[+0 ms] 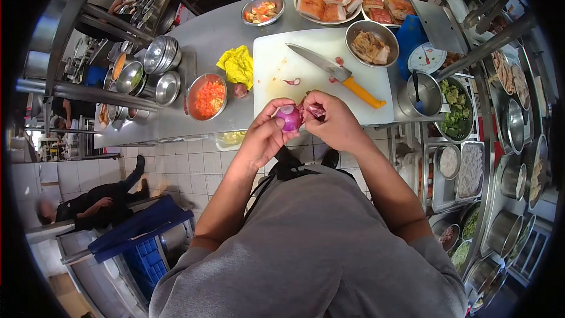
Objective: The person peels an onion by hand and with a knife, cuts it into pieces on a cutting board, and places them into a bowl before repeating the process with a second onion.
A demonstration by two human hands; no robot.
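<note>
while the left hand (263, 135) cups the onion (289, 116) from the side, fingers curled round it, the right hand (334, 122) pinches a strip of purple skin (313, 110) on the onion's right flank. in the head view both hands are at the near edge of the board (306, 53), seemingly lifted off it.

peeling looks to be the step in hand. to do it well, i would judge, the left hand should hold firm without crushing. the right should draw the skin along the curve, so it comes away as one sheet. the work is best held over the board, so bits land there. the knife (336, 73) lies flat on the board, its orange handle toward the right hand and well apart from both hands. a scrap (292, 81) lies beside the blade.

the right fingertips are tucked behind the skin, so how much of it is loose cannot be told. the left palm hides the onion's far side, and whether its ends are trimmed does not show. the wide lens bends the edges, and the pans (518, 123) at the right are partly cut off.
</note>
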